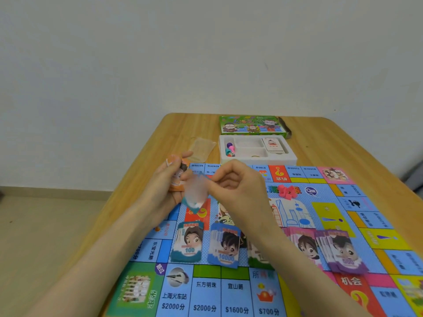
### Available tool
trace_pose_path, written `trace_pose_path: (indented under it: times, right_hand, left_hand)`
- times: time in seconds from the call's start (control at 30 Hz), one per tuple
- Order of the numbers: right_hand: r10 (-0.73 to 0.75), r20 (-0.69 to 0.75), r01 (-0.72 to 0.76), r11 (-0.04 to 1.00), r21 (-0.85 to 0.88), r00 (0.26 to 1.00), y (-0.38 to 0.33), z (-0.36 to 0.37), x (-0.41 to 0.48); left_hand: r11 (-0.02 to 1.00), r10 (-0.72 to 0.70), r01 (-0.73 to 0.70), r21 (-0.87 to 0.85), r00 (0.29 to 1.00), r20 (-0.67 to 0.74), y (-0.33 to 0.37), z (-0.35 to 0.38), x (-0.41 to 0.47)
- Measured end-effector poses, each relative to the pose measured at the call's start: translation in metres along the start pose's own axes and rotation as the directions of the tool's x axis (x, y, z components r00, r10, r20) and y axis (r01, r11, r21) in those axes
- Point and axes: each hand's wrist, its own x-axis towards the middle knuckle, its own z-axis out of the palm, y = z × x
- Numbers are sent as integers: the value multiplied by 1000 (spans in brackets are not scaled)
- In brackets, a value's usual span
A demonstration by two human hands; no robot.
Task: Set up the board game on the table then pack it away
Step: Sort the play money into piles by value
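- The left hand (164, 186) curls round a thin sheaf of orange paper play-money notes (177, 173), held upright above the far-left corner of the colourful printed game board (297, 213); the thumb lies across the sheaf's face.
- The right hand (235, 185) brings thumb and forefinger together in a narrow pinch on a single teal-edged paper note (194, 197); the note hangs blurred between the two hands; the other fingers are loosely curled.
- The notes look very light, thin and floppy; their slick faces probably slide over one another; a pinch at a short edge or corner, with a thumb-push to free one sheet, seems the best hold; a hard squeeze would likely crease them.
- Sorted piles lie in a row on the board's near half: a teal 100 stack (188, 243), a blue 10000 stack (225, 245), a green stack (258, 259) partly hidden under the right forearm, a pink stack (302, 245) and a purple 500 stack (341, 251); a brushing forearm could scatter them.
- Farther off on the light wooden table (320, 138) sits a white foam tray (290, 156) holding pawns and a card deck; a green box lid (251, 125) lies behind it; a clear plastic bag (202, 147) lies to its left; small red plastic houses (286, 191) cluster near the board's middle.
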Motion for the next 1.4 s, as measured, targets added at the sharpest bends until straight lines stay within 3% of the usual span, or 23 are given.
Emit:
trace_pose_path:
  times: [0.1, 0.27, 0.53, 0.8, 0.9, 1.0, 1.13, 1.3, 1.4]
  right_hand:
    - [95, 222, -87, 995, -44, 970, 0, 1, 1]
    - [77, 412, 39, 963, -265, 908, 5, 6, -3]
    - [61, 478, 174, 884, -433, 876, 14, 12, -6]
    - [-98, 532, 460, 648, -608, 841, 18, 15, -12]
    - [-88, 533, 453, 652, -608, 841, 16, 14, -12]
    - [-25, 614, 471, 667, -578, 789, 11, 10, -14]
    - [8, 676, 532, 611, -587, 737, 11, 10, -17]
    - [-37, 680, 542, 636, -549, 732, 13, 10, -16]
    - [-78, 612, 481, 700, -528, 787, 13, 11, -15]
  left_hand:
    - [997, 29, -30, -73, 999, -20, 1, 0, 2]
    - [997, -16, 17, -78, 1000, 9, 2, -2, 0]
    - [989, -58, 61, -137, 998, 22, 1, -4, 1]
    - [989, -68, 72, -127, 997, 33, 0, -4, 3]
    - [983, -82, 89, -159, 996, 46, 0, -6, 3]
    - [964, -120, 132, -229, 991, 67, 1, -5, 2]
    - [946, -184, 206, -249, 977, 108, 3, -5, 2]
    - [937, -181, 211, -280, 975, 127, 3, -2, -1]
    - [942, -190, 227, -247, 968, 167, 4, 1, -4]
